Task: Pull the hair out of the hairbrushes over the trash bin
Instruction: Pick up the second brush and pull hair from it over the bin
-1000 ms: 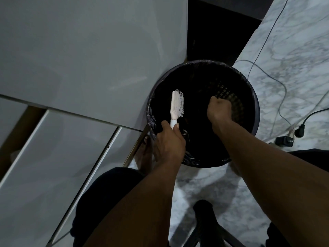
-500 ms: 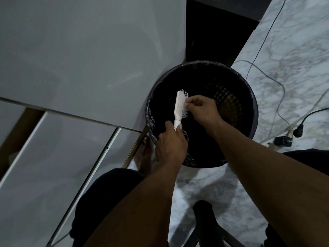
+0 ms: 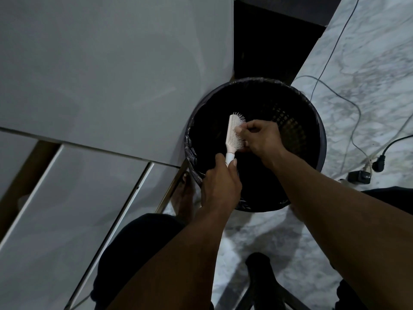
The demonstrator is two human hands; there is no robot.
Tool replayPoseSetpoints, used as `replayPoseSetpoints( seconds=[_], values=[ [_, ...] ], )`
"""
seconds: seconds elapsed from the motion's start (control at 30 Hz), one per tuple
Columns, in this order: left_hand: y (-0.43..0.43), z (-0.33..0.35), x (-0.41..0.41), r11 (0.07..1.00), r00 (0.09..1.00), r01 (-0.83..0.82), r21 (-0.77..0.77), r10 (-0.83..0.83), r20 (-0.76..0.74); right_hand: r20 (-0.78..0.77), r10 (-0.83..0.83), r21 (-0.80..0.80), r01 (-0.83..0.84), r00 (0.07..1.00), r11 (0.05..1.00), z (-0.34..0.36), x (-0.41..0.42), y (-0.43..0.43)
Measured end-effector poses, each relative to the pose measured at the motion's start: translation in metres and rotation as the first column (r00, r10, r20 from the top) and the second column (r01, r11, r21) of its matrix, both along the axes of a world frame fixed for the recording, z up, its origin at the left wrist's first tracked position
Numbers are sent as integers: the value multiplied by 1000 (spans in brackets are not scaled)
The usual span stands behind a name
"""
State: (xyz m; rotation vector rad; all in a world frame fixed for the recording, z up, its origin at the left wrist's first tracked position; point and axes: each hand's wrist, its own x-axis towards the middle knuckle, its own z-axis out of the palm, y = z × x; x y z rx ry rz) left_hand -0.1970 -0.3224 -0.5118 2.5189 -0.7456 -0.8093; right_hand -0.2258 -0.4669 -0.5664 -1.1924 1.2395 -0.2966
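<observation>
Holding the white plastic paddle hairbrush (image 3: 232, 135) by its handle, my left hand (image 3: 220, 183) is closed round the grip so the head stands up over the round black mesh trash bin (image 3: 312, 121) with its dark plastic liner. I keep the head inside the rim on the left side, so whatever comes loose should drop straight into the bin and not onto the marble floor (image 3: 368, 52). The bristles face right, toward my right hand (image 3: 260, 137), which makes them easy to reach. That hand has its fingertips (image 3: 239, 130) pinched together at the bristles, thumb low near the neck of the brush; I judge it is clamped on a tuft of hair, though the hair itself is too fine and dark to make out. Next comes a pull away to the right, with the left hand bracing the handle. White cabinet panels (image 3: 100, 74) stand just left of the bin, and cables (image 3: 355, 113) trail on the floor to the right.
</observation>
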Motion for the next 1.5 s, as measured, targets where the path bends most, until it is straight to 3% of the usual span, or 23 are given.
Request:
replayPoseSetpoints(
  seconds=[0.07,0.13,0.27,0.43,0.7,0.83,0.93,1.0,1.07,1.1,1.17,1.23,1.4,1.5],
  values=[
    [0,-3,0,999,1000,-3,-38,3,-9,-96,18,-134,-31,995,991,-2,-1,-1],
    [0,-7,0,998,1000,-22,-63,21,-12,-153,-28,-159,4,988,987,-1,-1,0],
    [-3,-7,-2,994,997,-65,-91,61,-43,-38,-348,122,350,937,929,-2,3,-6],
    [-3,-9,-4,993,987,-97,-62,88,-132,106,-153,248,123,983,961,-1,7,5],
    [-4,-6,-4,995,987,-68,-77,56,-150,-50,-153,-58,150,987,987,-7,4,6],
    [-3,-4,-6,994,986,-36,-104,18,-166,-96,-245,-154,229,965,961,-14,1,1],
    [-2,-5,-6,996,986,-30,-90,15,-164,-118,-325,-56,321,938,945,-11,3,-1],
    [-2,-7,-4,996,986,-47,-76,34,-161,-67,-402,183,407,913,895,-6,4,-5],
    [-2,-8,-3,994,985,-82,-69,71,-156,3,-393,338,369,920,866,1,5,-6],
    [-3,-8,-2,992,984,-105,-70,93,-154,32,-338,321,311,941,895,2,6,-5],
    [-5,-8,-2,986,977,-153,-72,140,-158,45,-177,141,170,983,975,3,5,-1],
    [-6,-7,-1,980,971,-188,-66,175,-165,27,-56,13,56,998,998,2,6,5],
    [-1,-4,-3,992,988,-111,-59,103,-113,-133,86,22,-84,987,996,2,9,-6],
    [-1,-3,-3,994,993,-76,-82,68,-95,-207,96,-80,-115,974,990,7,11,-11]
  ],
)
